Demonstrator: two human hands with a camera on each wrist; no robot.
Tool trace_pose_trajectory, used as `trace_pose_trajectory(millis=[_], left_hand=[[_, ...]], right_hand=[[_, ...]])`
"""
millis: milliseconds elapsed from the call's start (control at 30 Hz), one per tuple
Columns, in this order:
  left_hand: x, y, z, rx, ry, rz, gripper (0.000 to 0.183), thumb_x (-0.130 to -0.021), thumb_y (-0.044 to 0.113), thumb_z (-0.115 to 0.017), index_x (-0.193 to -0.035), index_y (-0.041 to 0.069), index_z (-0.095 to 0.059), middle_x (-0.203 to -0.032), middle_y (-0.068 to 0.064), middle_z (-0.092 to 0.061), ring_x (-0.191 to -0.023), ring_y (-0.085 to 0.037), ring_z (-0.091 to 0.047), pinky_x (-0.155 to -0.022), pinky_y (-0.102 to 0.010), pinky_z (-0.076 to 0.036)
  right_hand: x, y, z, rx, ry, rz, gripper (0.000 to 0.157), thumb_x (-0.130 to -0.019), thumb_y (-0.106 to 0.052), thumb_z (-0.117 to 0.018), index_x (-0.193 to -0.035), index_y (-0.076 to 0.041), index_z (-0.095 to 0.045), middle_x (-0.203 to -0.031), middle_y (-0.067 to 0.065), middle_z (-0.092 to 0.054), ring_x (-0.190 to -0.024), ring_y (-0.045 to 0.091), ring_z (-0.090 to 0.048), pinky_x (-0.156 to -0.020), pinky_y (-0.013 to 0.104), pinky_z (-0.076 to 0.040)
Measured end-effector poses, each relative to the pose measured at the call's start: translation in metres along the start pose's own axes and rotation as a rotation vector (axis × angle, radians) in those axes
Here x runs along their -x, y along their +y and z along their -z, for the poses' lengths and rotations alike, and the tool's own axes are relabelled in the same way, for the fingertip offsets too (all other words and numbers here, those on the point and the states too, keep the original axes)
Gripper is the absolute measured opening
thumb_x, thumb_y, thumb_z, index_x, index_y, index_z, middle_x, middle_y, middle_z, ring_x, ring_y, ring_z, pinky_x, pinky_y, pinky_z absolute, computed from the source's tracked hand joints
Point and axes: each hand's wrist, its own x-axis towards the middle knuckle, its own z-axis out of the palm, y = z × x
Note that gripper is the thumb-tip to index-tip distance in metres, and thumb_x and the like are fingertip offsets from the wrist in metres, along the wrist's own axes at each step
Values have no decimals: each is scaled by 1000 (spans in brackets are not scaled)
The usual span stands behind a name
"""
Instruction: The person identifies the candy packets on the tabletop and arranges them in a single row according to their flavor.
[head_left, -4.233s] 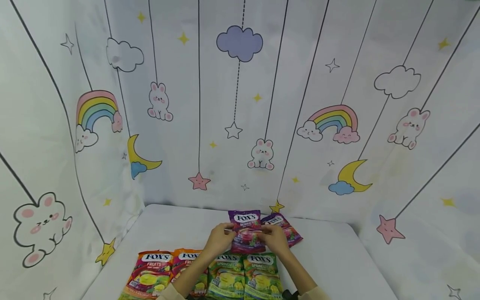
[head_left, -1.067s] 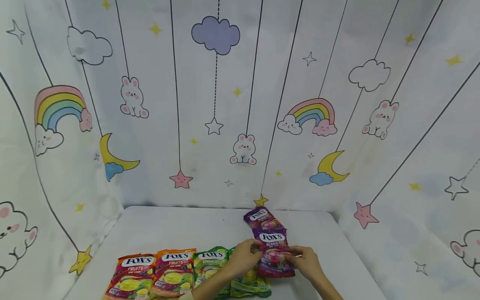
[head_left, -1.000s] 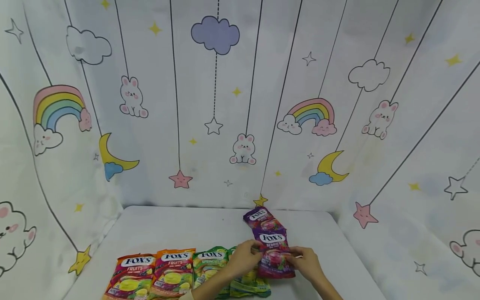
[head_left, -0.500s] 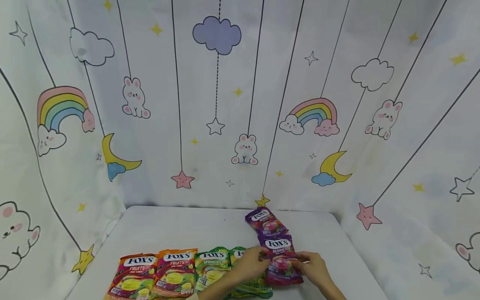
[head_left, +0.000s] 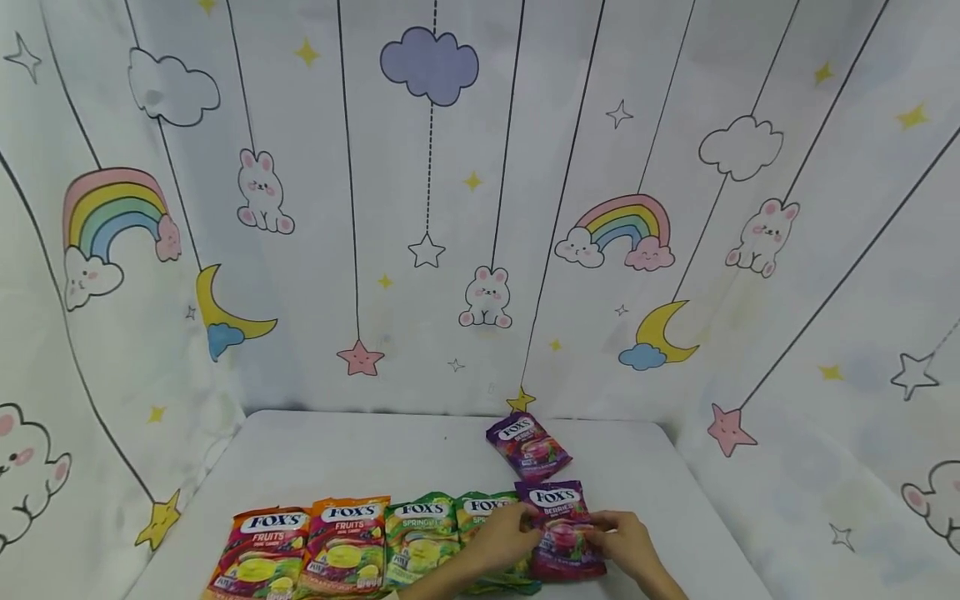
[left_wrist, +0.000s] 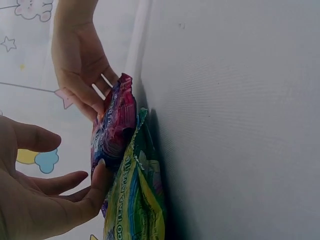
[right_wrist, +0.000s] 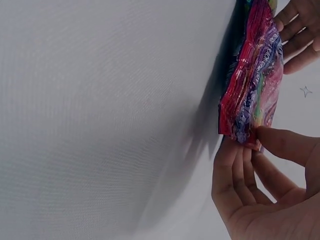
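A purple FOX'S Berries candy bag (head_left: 562,546) lies at the right end of a row of candy bags, its left edge against the green one beside it. My right hand (head_left: 630,546) pinches its right edge, thumb on top and fingers beneath, as the right wrist view shows on the bag (right_wrist: 257,85). At the left edge is my left hand (head_left: 504,537), fingertips touching the bag. In the left wrist view this left hand (left_wrist: 45,200) has its thumb held apart from the bag. The left forearm hides part of the green bags.
Two orange-red Fruits bags (head_left: 345,546) and two green bags (head_left: 422,537) lie side by side to the left. Another purple Berries bag (head_left: 528,447) sits tilted behind the row. A white table (head_left: 337,450) meets a printed cloth backdrop (head_left: 420,317) at the back.
Both hands have brought the purple bag from above the green bags to the right, then down toward the front. It has come off the other purple bag, which now shows fully.
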Motion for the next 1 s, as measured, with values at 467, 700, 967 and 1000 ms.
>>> trace_pose_trajectory(millis=[467,700,967,1000], left_hand=[[-2,-5,-5,40,-19,27,37,-94,18,-71,-126,1,-69,-104,-2,-72,-86,-16,-67,-73,-39,-59],[-2,-4,-6,20,-30,19,40,-94,18,-71,-128,-2,-69,-98,-1,-73,-80,-12,-67,-67,-35,-58],[-4,-10,-8,-10,-56,-13,46,-91,16,-69,-130,-10,-66,-83,2,-68,-63,-8,-57,-53,-24,-46],[-4,-11,-8,-5,-61,-16,47,-91,16,-69,-130,-11,-66,-80,2,-67,-59,-8,-54,-50,-23,-42]], right_hand=[[-1,4,1,19,17,-4,33,-89,-12,-79,-114,8,-74,-89,6,-74,-76,19,-70,-60,31,-60],[-4,8,-4,84,63,-56,29,-86,-12,-81,-110,5,-77,-85,3,-73,-74,16,-66,-60,28,-54],[-5,12,-7,116,65,-76,28,-86,-13,-82,-109,2,-78,-85,2,-73,-76,16,-64,-63,31,-52],[-6,13,-8,114,64,-81,28,-86,-14,-82,-109,2,-77,-86,2,-73,-76,16,-65,-63,31,-53]])
